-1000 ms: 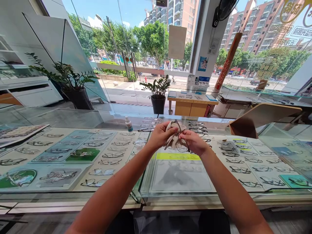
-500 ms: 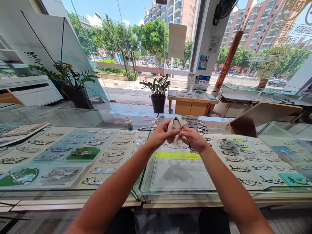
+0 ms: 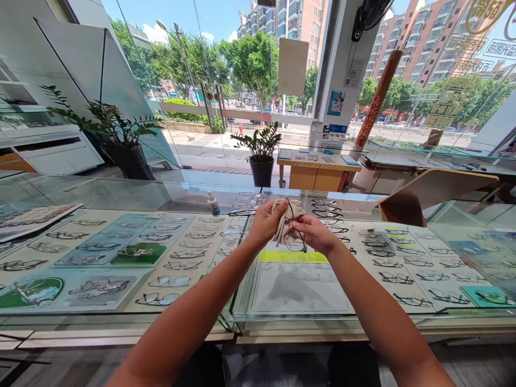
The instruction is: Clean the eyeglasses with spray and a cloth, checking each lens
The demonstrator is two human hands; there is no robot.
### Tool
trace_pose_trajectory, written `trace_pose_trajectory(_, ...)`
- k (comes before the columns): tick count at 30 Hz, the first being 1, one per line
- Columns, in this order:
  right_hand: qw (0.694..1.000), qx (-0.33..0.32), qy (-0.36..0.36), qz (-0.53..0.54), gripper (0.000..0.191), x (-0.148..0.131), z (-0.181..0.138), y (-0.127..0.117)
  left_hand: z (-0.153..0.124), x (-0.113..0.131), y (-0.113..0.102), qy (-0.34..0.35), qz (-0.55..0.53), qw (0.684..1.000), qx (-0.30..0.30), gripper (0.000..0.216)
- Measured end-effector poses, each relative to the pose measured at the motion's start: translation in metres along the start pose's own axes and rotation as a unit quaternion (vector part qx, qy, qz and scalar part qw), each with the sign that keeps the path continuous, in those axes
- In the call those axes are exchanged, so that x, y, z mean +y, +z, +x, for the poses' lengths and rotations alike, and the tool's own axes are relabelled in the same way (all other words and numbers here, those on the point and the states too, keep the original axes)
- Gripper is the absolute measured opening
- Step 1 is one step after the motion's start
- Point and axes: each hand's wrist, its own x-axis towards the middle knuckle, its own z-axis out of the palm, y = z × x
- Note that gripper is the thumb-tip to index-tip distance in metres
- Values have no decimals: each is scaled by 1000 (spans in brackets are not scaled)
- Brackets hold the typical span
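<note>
Above the glass display counter, both of my hands are together on a pair of dark-rimmed eyeglasses (image 3: 297, 244) and a beige cloth (image 3: 282, 232). My left hand (image 3: 266, 219) is closed on the cloth, its thumb pressing it around the upper part of the glasses. From the right, my right hand (image 3: 316, 232) pinches the frame near its middle. One lens rim hangs below the fingers. Part of the frame is hidden by the cloth and fingers.
A small white spray bottle (image 3: 213, 204) stands on the glass counter (image 3: 177, 188), left of my hands. Rows of eyeglasses (image 3: 189, 253) lie inside the case. A brown angled stand (image 3: 427, 196) is at right. A potted plant (image 3: 261, 169) stands beyond.
The eyeglasses have turned in my hands, and a rim now hangs lower. My left hand has shifted its grip up over the cloth; the right fingers have moved along the frame.
</note>
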Motion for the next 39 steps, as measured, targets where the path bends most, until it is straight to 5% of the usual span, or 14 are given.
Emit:
trace_pose_trajectory(8, 1000, 19, -14, 18, 36, -9, 2, -11, 6, 9, -13, -73, -98, 980, -157, 47)
trace_pose_trajectory(20, 999, 14, 11, 48, 37, 9, 2, 7, -1, 3, -3, 35, 77, 996, 41, 50)
trace_pose_trajectory(27, 998, 11, -36, 43, 33, -10, -3, -2, 9, 2, -2, -35, -109, 993, 7, 61)
trace_pose_trajectory(31, 990, 66, -122, -4, 29, -26, -7, -11, 16, 9, -6, -47, -220, 973, 53, 55)
trace_pose_trajectory(34, 955, 149, -218, -134, 24, -28, -8, -9, 16, 12, -3, -73, -258, 960, 80, 51)
trace_pose_trajectory(39, 795, 226, -338, -450, 12, -13, -11, 9, 7, 9, 9, -70, -227, 971, 34, 54)
